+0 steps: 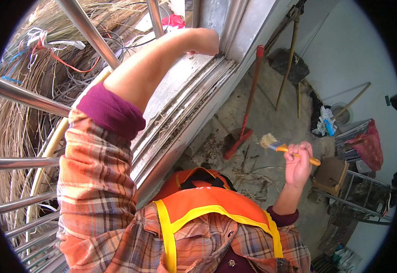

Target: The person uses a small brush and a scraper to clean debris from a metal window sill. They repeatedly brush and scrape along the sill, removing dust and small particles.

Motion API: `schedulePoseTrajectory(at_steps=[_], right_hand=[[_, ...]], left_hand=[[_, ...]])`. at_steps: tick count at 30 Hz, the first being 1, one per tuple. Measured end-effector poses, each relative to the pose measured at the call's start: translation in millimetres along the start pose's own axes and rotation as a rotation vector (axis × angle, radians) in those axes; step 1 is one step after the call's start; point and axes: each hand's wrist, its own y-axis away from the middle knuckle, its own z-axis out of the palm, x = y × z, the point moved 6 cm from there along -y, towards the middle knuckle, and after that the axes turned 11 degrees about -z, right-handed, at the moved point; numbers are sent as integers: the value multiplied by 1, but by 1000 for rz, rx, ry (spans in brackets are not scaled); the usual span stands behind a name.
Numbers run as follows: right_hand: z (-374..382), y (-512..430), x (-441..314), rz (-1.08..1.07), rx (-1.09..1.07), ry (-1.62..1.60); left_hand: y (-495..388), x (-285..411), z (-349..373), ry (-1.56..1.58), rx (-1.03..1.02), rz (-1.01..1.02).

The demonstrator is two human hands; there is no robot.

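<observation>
My right hand (pixel 299 162) grips the yellow handle of a paintbrush (pixel 279 146); its pale bristles point away, up and to the left, with their tips splayed. My left hand (pixel 203 41) is curled at the far corner of the windowsill, by the upright metal window frame (pixel 230 29). Its fingers are mostly hidden, so I cannot tell whether it holds anything. Below my left forearm runs the sliding-window track (pixel 188 102), with dirt and debris in its grooves. A pale sill surface (pixel 166 99) lies on its outer side.
Steel bars (pixel 34 97) stand outside, before a heap of dry stalks (pixel 17 136) and loose cords. Inside, a red long-handled tool (pixel 249 105), a shovel (pixel 288 65) and a bucket (pixel 342 112) stand on the concrete floor. A metal ladder-like frame (pixel 362 196) lies at right.
</observation>
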Motion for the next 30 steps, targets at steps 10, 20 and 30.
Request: schedulePoseTrajectory(at_steps=[10, 20, 30], right_hand=[[-32, 8, -5, -23, 166, -2], [-20, -2, 5, -5, 122, -30], [-10, -5, 7, -6, 81, -34]], left_hand=[[25, -4, -11, -5, 107, 240], [47, -14, 5, 93, 247, 226], [48, -19, 21, 128, 179, 102]])
